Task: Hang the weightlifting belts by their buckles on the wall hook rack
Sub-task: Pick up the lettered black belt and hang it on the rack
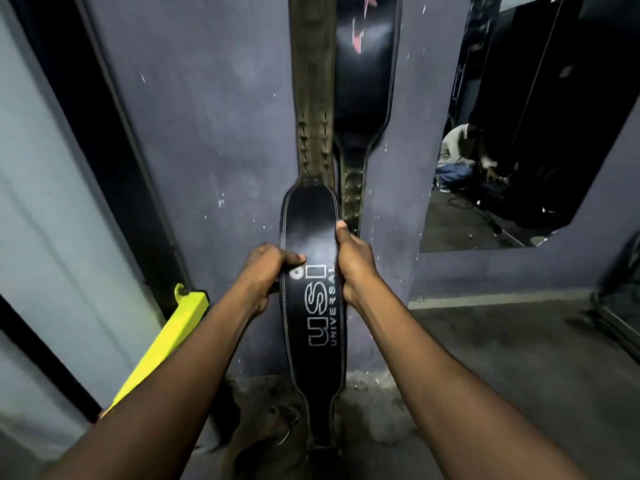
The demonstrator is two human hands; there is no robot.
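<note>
A black weightlifting belt (313, 233) with white "USI UNIVERSAL" lettering is held lengthwise in front of the purple wall. My left hand (268, 271) grips its left edge and my right hand (353, 265) grips its right edge, thumb up along the belt. The narrow lower end of the belt hangs down toward the floor. Two belts hang on the wall above: a brown belt (313, 81) with rows of holes, and a black belt (365, 74) with red marks beside it on the right. The hook rack and all buckles are out of view.
A yellow bar (166, 344) juts out at the lower left beside a dark door frame (114, 133). A wall mirror (540, 133) on the right shows a crouching person. Dust and debris (374, 403) lie at the foot of the wall.
</note>
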